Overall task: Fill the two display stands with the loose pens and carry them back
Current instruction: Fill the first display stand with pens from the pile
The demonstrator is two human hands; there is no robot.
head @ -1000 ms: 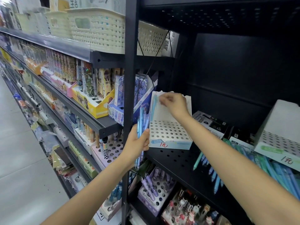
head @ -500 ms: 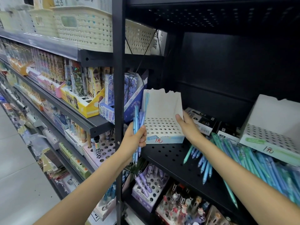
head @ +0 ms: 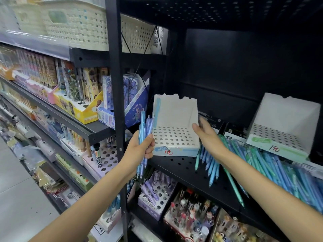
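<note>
A white perforated display stand [head: 174,123] with a blue label stands on the black shelf [head: 183,170], with one blue pen along its left wall. My right hand [head: 206,135] holds its right side, thumb on the rim. My left hand [head: 141,145] grips a bundle of blue pens [head: 146,126] upright just left of the stand. A second white stand [head: 283,124] with a green label sits further right, holes unfilled. Loose blue and green pens [head: 262,159] lie piled on the shelf between and in front of the stands.
A black upright post [head: 117,102] rises between my hands and the left shelving. Below the shelf are other pen stands [head: 157,198] with novelty pens. Dark boxes [head: 218,126] sit behind the loose pens. Cream baskets [head: 78,27] fill the top shelf; aisle floor lies left.
My right hand dropped from the stand's top edge to its right side. The left hand raised the pen bundle closer beside the stand. The camera moved closer.
</note>
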